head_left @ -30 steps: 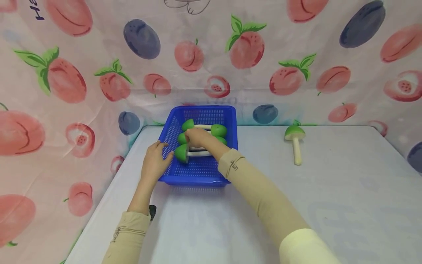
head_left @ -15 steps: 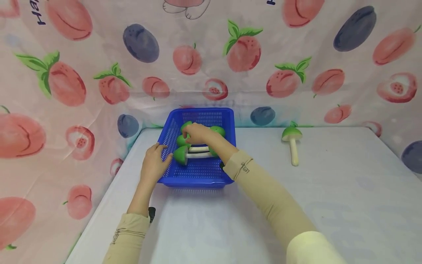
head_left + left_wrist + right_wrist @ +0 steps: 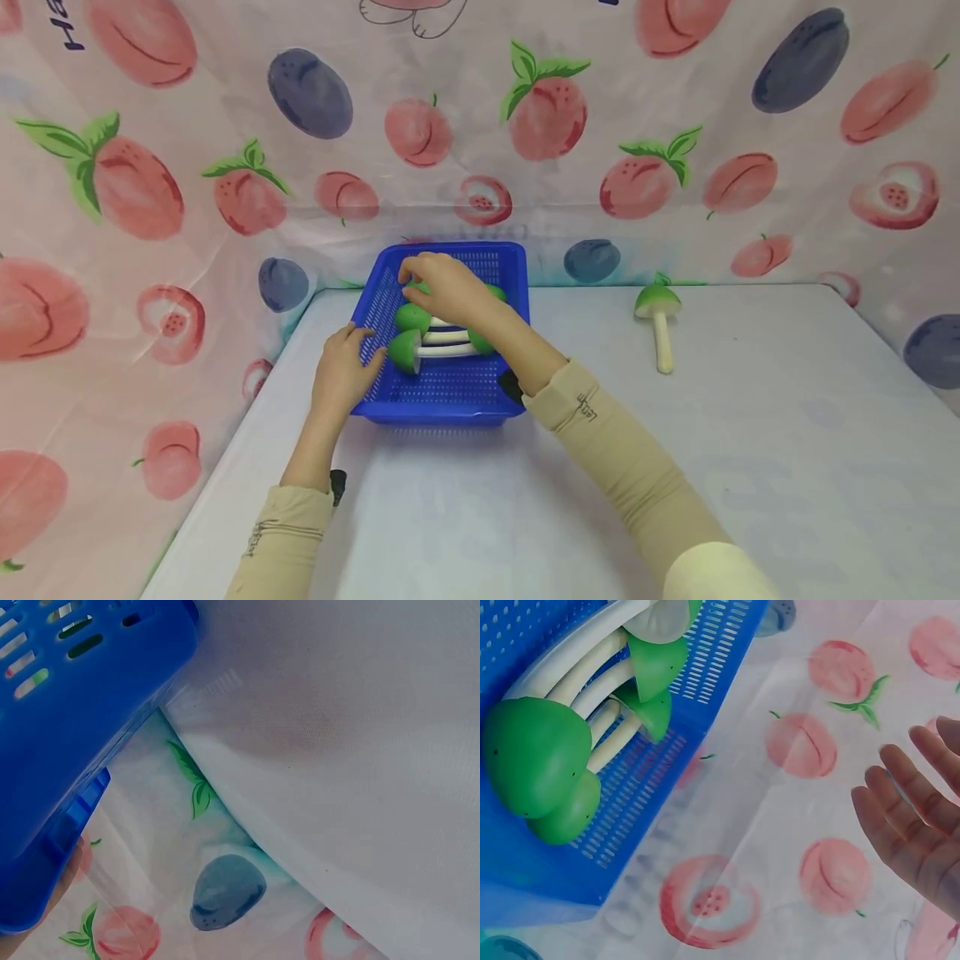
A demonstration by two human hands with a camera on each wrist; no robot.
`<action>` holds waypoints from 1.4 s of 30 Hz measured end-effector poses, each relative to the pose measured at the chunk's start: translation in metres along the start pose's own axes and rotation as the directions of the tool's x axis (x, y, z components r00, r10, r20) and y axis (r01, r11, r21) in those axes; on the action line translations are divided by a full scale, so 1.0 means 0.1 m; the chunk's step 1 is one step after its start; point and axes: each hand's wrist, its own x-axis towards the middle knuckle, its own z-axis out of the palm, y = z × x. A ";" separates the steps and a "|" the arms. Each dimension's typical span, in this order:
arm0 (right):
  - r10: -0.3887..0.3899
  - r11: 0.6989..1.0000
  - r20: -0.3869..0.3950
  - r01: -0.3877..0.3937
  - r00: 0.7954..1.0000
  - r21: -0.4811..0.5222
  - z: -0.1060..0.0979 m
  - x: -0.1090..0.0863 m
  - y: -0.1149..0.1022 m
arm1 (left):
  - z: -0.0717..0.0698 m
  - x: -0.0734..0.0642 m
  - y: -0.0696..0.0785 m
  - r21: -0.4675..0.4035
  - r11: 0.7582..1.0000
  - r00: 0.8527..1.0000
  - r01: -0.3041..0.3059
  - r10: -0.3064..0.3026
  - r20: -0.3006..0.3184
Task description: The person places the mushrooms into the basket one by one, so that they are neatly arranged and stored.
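Observation:
A blue plastic basket (image 3: 438,410) stands on the table, holding several toy mushrooms (image 3: 405,352) with green caps and pale stems. They lie crosswise, with caps at both ends of the row. My left hand (image 3: 342,371) grips the basket's left rim, its thumb reaching over the wall; in the left wrist view the rim hides most of this hand. Above the back of the basket, my right hand (image 3: 446,287) hovers over the mushrooms. The right wrist view shows its fingers (image 3: 907,817) loosely extended with nothing held, apart from the mushrooms (image 3: 544,754).
Another green-capped mushroom (image 3: 660,329) lies on the white table (image 3: 750,433) to the right of the basket, stem toward me. A fruit-print cloth (image 3: 555,192) rises behind the table and along its left side.
My right hand has come up off the mushrooms and moved toward the back of the basket, leaving them inside. My left hand stays at the left rim.

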 end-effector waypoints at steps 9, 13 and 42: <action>-0.028 0.999 -0.112 0.031 0.993 0.030 -0.11 -0.31 0.01 | 0.00 0.00 -0.01 -0.006 1.000 1.000 -0.013 0.013 -0.017; -0.027 0.999 -0.151 0.030 0.988 0.018 -0.16 -0.46 0.09 | 0.01 -0.02 -0.01 -0.001 1.000 1.000 -0.022 0.022 -0.022; 0.206 0.975 -0.165 -0.216 0.965 -0.050 -0.23 -1.37 1.17 | 0.01 -0.02 -0.01 -0.006 1.000 1.000 -0.018 0.018 -0.010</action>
